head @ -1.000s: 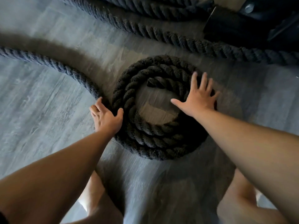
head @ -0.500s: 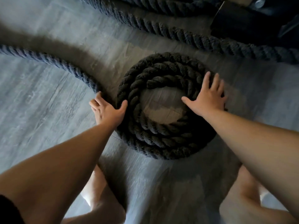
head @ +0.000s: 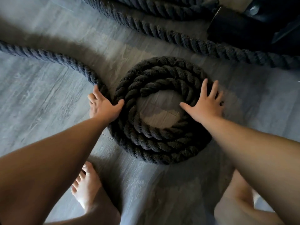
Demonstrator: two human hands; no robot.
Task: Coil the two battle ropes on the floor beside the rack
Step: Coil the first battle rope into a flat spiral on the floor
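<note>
A thick dark battle rope lies wound into a flat coil (head: 155,143) of about three turns on the grey floor, with bare floor showing in its middle. Its loose tail (head: 48,56) curves away to the upper left. My left hand (head: 103,107) presses against the coil's left outer side where the tail joins, thumb on the rope. My right hand (head: 206,103) lies flat with spread fingers on top of the coil's right side. A second rope length (head: 186,39) runs diagonally across the top of the view.
The rack's dark base (head: 253,28) sits at the top right, just beyond the diagonal rope. More rope (head: 162,8) lies at the top edge. My bare foot (head: 86,185) stands at the lower left, close to the coil.
Both hands have shifted slightly with the coil; the left hand slid a little farther along the tail at the coil's left side. My bare foot has come into view.
</note>
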